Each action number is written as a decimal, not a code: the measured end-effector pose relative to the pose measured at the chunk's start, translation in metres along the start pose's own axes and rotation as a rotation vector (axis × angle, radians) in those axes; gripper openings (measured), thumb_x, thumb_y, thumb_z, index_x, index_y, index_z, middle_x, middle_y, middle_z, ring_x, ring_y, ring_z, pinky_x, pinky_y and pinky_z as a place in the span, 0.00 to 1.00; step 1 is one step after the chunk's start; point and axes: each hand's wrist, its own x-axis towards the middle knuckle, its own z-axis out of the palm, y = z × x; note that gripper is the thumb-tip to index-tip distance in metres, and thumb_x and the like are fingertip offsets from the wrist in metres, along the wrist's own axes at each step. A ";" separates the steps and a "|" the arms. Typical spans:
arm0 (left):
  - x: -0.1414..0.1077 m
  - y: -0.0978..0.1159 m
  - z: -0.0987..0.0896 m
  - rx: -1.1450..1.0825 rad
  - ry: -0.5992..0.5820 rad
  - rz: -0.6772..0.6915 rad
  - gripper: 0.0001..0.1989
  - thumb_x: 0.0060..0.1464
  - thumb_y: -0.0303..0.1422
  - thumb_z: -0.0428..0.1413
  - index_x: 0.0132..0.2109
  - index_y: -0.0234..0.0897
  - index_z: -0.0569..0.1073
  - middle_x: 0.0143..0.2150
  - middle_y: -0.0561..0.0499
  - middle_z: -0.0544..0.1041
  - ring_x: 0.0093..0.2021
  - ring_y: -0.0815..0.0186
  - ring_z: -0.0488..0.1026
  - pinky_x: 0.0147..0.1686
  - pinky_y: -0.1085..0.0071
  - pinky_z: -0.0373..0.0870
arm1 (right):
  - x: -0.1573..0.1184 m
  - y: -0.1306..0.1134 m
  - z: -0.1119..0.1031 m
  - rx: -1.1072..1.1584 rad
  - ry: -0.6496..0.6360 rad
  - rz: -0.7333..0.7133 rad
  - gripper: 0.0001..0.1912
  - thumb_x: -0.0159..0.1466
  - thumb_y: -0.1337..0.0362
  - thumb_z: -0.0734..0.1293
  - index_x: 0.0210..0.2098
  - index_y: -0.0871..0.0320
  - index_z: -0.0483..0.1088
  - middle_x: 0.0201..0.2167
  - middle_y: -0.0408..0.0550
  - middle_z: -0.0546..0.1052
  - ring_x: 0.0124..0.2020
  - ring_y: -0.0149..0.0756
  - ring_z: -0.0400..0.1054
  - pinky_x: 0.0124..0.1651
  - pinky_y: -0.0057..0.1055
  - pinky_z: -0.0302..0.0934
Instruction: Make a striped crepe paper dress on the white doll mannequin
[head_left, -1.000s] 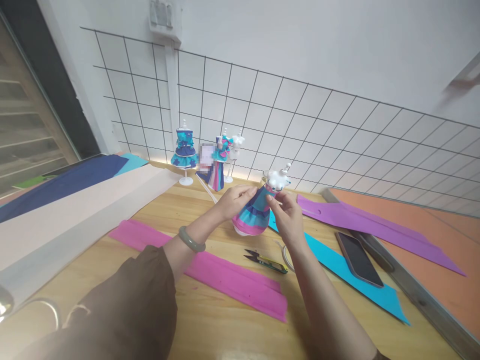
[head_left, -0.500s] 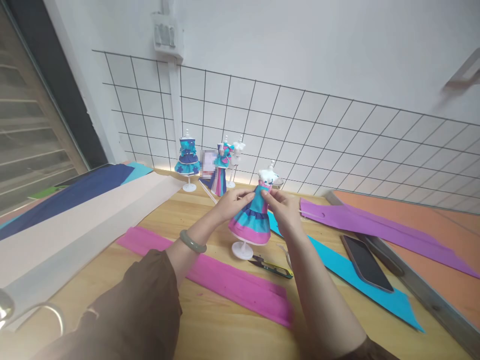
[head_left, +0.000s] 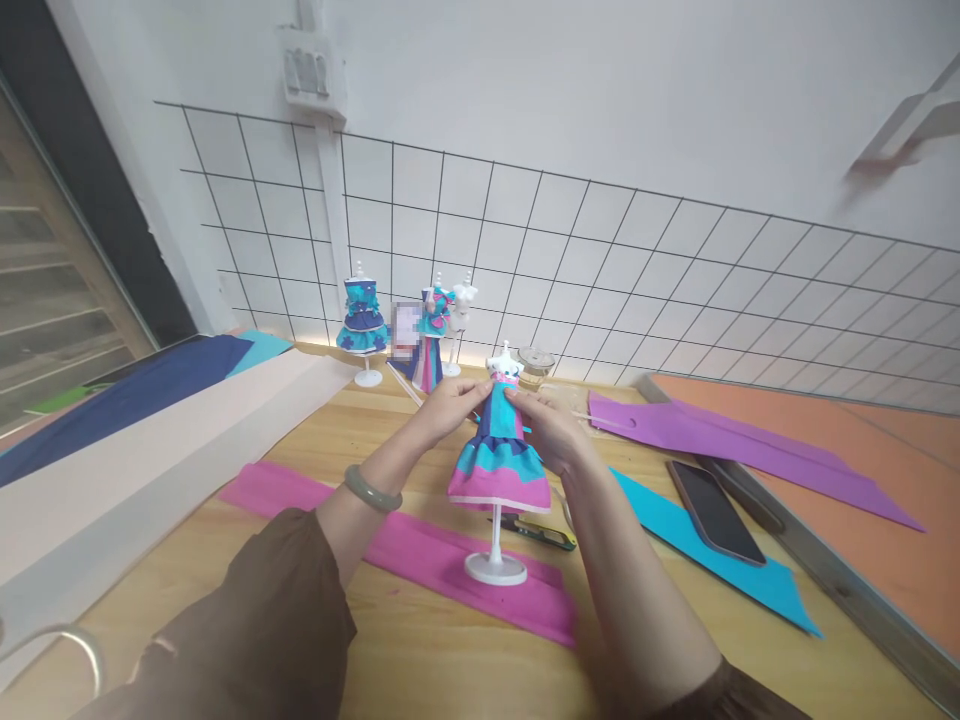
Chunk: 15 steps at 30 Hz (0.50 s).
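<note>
A doll-sized dress in turquoise, navy and pink sits on a small white mannequin in front of me. The mannequin stands nearly upright, its round base over the pink fabric strip; I cannot tell whether it touches. My left hand pinches the bodice at its upper left edge. On the opposite side, my right hand has its thumb on the front of the bodice, and its other fingers are hidden behind. Thread snips with a yellow end lie just behind the stand.
Dressed mannequins stand at the back, near a bare one and a glass jar. To the right are purple fabric, turquoise fabric and a phone. Pale fabric and navy fabric lie left.
The mannequin has gone from leaning to nearly upright, its base swinging nearer to me. The dress front now faces me more squarely. Both hands stay at the bodice, and the view has shifted slightly.
</note>
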 end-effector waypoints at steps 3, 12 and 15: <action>-0.001 0.001 0.002 0.055 0.004 0.046 0.23 0.52 0.50 0.51 0.25 0.33 0.69 0.23 0.53 0.69 0.26 0.69 0.68 0.28 0.73 0.65 | -0.002 -0.001 -0.002 0.026 -0.042 0.027 0.20 0.50 0.47 0.71 0.33 0.57 0.76 0.31 0.50 0.79 0.36 0.43 0.72 0.39 0.37 0.63; -0.003 0.006 0.005 0.113 0.007 0.089 0.22 0.55 0.48 0.48 0.25 0.33 0.67 0.24 0.53 0.70 0.27 0.69 0.69 0.28 0.73 0.65 | -0.001 0.001 -0.007 0.119 -0.030 0.043 0.16 0.52 0.51 0.72 0.31 0.58 0.76 0.30 0.47 0.77 0.34 0.40 0.70 0.40 0.39 0.63; -0.004 0.008 0.006 0.126 0.014 0.095 0.23 0.55 0.49 0.47 0.24 0.34 0.66 0.23 0.53 0.70 0.27 0.69 0.69 0.29 0.73 0.65 | -0.001 0.001 -0.006 0.123 -0.014 0.049 0.15 0.52 0.52 0.72 0.30 0.58 0.75 0.28 0.46 0.76 0.32 0.38 0.69 0.40 0.39 0.63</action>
